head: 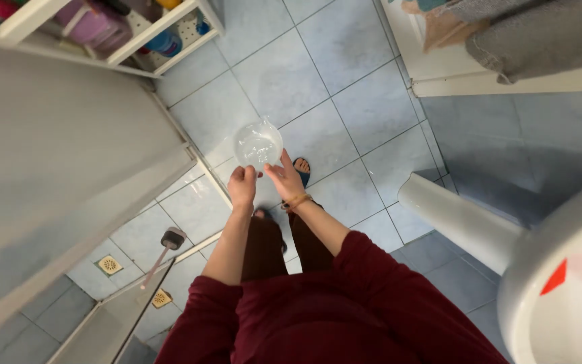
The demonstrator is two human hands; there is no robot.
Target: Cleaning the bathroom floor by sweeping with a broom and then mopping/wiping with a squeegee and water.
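A clear plastic jug (pixel 258 143) with water in it is held out in front of me over the tiled floor. My left hand (pixel 242 185) grips its handle from below. My right hand (pixel 284 177) touches the jug's lower right side with the fingers spread; a bracelet sits on that wrist. Both arms wear dark red sleeves. Below the hands I see my legs and a foot in a blue sandal (pixel 302 168).
A white pedestal washbasin (pixel 560 269) stands at the right. A shower enclosure wall (pixel 69 175) fills the left, with floor drains (pixel 109 265) and a brush (pixel 167 244) inside. A white shelf with bottles (pixel 143 34) is at top left; towels (pixel 533 34) at top right.
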